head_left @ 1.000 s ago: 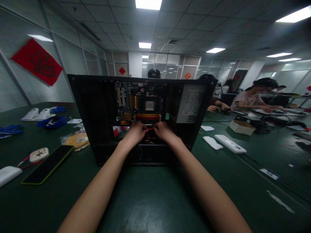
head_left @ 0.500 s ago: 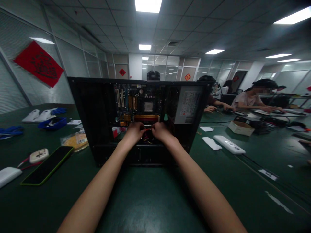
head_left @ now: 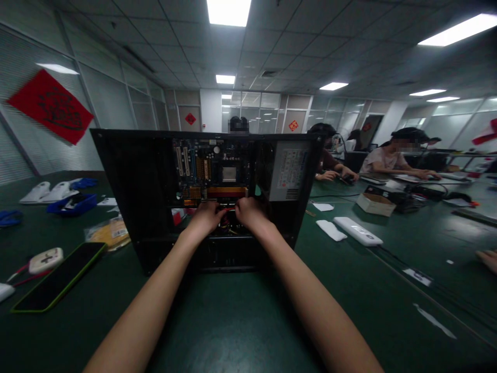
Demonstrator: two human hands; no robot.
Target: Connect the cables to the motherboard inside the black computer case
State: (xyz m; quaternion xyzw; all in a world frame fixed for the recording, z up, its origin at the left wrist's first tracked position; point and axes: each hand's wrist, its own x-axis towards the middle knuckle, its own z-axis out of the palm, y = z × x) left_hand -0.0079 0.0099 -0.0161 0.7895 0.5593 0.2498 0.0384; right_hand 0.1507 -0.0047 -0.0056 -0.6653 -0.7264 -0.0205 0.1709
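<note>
Left hand (head_left: 205, 217) and right hand (head_left: 248, 213) side by side inside open computer case (head_left: 128, 191) mid-counter, pinching red cable (head_left: 229, 210) below motherboard (head_left: 212, 171).

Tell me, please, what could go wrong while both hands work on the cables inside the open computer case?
1. The left hand and right hand are close together on the red cables just below the motherboard; a hard pull might strain a connector.
2. The computer case is dark inside, so fingers might scrape a metal edge.
3. The phone lies near the left forearm and might get knocked.
</note>
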